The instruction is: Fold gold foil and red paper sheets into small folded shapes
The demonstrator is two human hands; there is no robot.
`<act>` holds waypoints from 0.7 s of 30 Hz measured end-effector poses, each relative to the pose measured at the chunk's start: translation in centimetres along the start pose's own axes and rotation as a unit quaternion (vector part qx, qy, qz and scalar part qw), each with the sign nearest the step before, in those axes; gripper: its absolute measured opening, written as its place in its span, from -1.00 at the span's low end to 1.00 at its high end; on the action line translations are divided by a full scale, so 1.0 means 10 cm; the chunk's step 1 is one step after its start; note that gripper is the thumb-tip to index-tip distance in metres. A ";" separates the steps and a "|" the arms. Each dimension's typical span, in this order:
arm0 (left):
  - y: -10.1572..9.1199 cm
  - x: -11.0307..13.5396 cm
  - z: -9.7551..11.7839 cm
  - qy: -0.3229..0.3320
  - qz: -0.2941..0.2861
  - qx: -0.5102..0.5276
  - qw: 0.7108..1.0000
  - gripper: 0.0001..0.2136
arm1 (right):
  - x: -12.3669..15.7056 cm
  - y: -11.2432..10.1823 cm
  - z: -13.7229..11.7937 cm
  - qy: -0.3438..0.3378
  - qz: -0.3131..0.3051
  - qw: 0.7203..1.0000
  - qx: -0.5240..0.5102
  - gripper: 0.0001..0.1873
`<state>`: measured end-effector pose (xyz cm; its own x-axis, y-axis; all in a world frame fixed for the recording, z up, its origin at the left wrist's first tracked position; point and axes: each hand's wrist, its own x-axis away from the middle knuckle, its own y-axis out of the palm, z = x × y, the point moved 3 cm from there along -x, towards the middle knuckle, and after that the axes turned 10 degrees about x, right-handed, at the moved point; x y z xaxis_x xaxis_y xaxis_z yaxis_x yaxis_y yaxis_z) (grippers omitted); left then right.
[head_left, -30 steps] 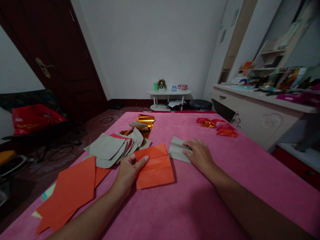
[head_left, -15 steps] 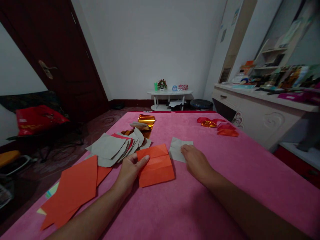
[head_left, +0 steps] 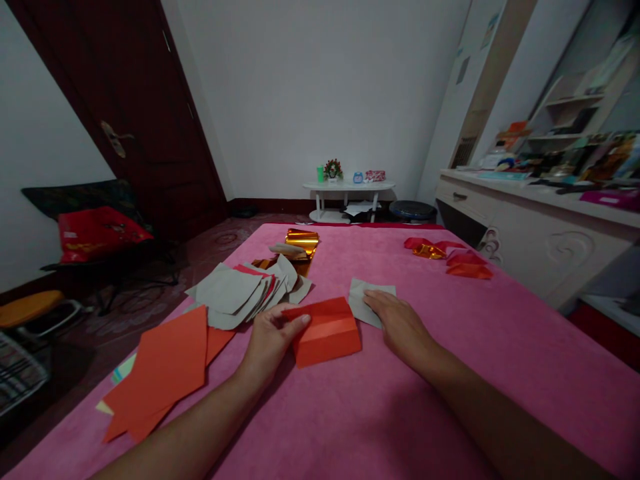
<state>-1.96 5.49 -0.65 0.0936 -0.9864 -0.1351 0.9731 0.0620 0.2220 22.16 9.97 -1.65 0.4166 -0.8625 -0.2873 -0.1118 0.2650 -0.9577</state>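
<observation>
My left hand [head_left: 278,330] pinches the left edge of a creased orange paper sheet [head_left: 327,337], thumb on top. Its upper part tilts up along a crosswise fold. Just right of it, a small grey paper square [head_left: 361,310] lies on the pink cloth. My right hand [head_left: 400,320] rests on that square with fingers stretched out flat. Beyond my left hand is a loose stack of grey paper pieces [head_left: 227,290] with some red among them. Larger orange sheets [head_left: 170,353] lie beside my left forearm.
Shiny gold foil [head_left: 303,241] lies behind the grey stack. Folded red, orange and gold paper pieces [head_left: 469,265] sit at the far right of the pink-covered surface [head_left: 400,413]. A white dresser [head_left: 540,220] stands to the right, a small white table [head_left: 350,187] at the wall.
The orange sheet's upper part has tilted up along its crease in my left hand. My right fingers have flattened out on the grey square. The view has shifted slightly left.
</observation>
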 end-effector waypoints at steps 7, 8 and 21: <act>0.02 0.16 0.34 0.367 -0.100 -0.132 0.916 -0.87 | 0.02 0.01 0.02 -0.015 0.040 0.998 -0.043 -0.45; 0.04 0.19 0.38 0.394 -0.115 -0.139 0.901 -0.86 | 0.02 0.02 0.02 -0.014 0.045 0.998 -0.046 -0.45; 0.08 0.19 0.34 0.333 -0.141 -0.018 0.932 -0.89 | 0.01 0.01 0.06 0.031 0.071 0.989 -0.123 -0.52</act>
<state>-1.68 3.20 2.55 -0.0691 -0.6511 -0.7559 0.9841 -0.1687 0.0553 22.72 10.16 -1.80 0.3260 -0.8505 -0.4128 -0.3846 0.2796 -0.8797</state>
